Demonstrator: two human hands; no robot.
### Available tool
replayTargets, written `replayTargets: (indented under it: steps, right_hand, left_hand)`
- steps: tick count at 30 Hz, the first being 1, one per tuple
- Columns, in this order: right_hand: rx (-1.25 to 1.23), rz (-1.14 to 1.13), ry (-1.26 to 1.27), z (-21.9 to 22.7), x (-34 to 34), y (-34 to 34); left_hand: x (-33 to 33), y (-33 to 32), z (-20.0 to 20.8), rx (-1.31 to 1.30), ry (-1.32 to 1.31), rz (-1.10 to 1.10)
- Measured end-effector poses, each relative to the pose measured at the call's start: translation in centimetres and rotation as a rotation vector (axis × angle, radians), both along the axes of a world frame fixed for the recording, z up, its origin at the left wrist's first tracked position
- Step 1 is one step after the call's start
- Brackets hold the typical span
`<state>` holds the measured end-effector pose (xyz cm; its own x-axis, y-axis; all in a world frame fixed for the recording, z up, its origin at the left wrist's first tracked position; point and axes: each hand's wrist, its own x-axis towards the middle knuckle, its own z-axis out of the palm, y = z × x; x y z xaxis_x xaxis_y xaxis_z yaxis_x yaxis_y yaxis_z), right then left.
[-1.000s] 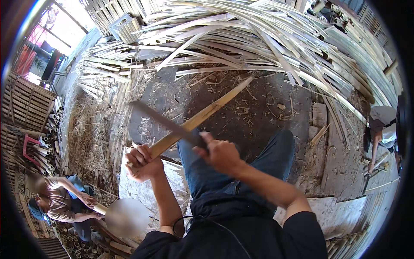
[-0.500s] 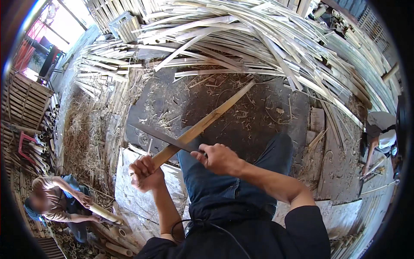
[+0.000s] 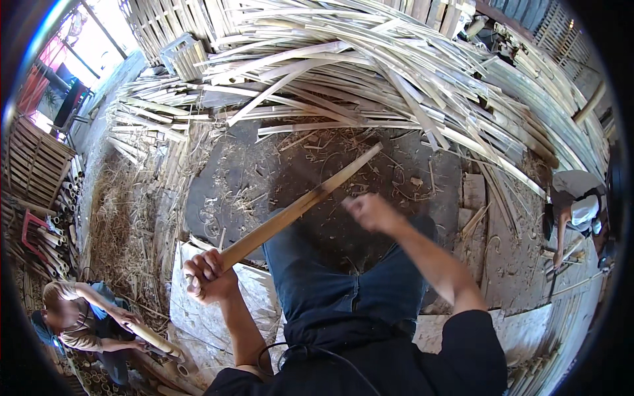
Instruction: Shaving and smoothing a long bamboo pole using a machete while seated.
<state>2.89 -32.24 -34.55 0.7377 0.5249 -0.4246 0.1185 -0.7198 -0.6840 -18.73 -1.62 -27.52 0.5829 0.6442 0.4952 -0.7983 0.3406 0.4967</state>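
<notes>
My left hand (image 3: 211, 277) is closed round the near end of a split bamboo strip (image 3: 277, 224). The strip slants away from me to the upper right, over my thighs and the dark work mat (image 3: 231, 168). My right hand (image 3: 373, 212) grips a long-bladed knife (image 3: 321, 189) by its handle. Motion smears the knife and the right hand; the blade shows as a faint dark streak crossing the strip past its middle, and I cannot tell whether it touches the bamboo.
Thin shavings (image 3: 231, 191) litter the mat. Beyond it lies a large heap of split bamboo (image 3: 370, 79). At the lower left a person (image 3: 79, 310) holds a bamboo pole (image 3: 155, 340); another person (image 3: 581, 204) works at the right edge. Pale boards (image 3: 224, 310) lie beside my left leg.
My right hand has swept away from me and to the right along the strip, carrying the knife. My left hand keeps its grip, slightly further left and nearer.
</notes>
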Motion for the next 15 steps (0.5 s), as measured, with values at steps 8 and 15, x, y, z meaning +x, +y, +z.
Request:
replayTargets:
  steps: [8,15]
  right_hand:
    - [-0.153,-0.056,-0.097,-4.0,1.4,-1.9]
    - [-0.250,-0.338,0.051,-8.6,9.2,-12.9]
  left_hand:
    - [-2.7,1.3,4.8,0.179,-0.070,0.004]
    - [-6.3,4.3,8.6,0.226,-0.146,0.035]
